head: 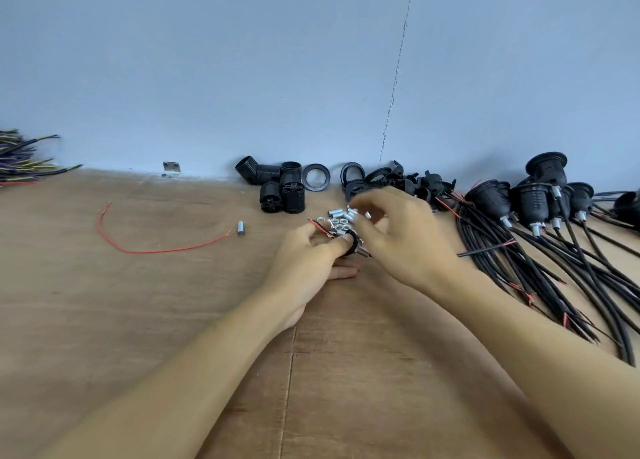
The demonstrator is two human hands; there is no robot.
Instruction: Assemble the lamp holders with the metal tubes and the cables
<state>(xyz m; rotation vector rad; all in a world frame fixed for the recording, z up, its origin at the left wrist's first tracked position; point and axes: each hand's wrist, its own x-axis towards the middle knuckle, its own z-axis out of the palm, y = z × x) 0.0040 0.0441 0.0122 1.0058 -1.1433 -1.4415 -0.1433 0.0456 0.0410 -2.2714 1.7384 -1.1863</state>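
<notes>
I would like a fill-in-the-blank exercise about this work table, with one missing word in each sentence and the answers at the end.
1. The single loose wire beside the lone metal tube is ___ in colour.
2. The finished lamp holders with black cables lie on the person's ___ side.
3. The hand gripping the black holder part is the person's ___ one.

Missing words: red, right, left.

On tabletop [138, 320] centre lay metal tubes [341, 216]; lamp holder parts [282, 188] behind them by the wall [242, 77]; assembled holders [540, 198] right; wire bundle [20, 160] far left.
</notes>
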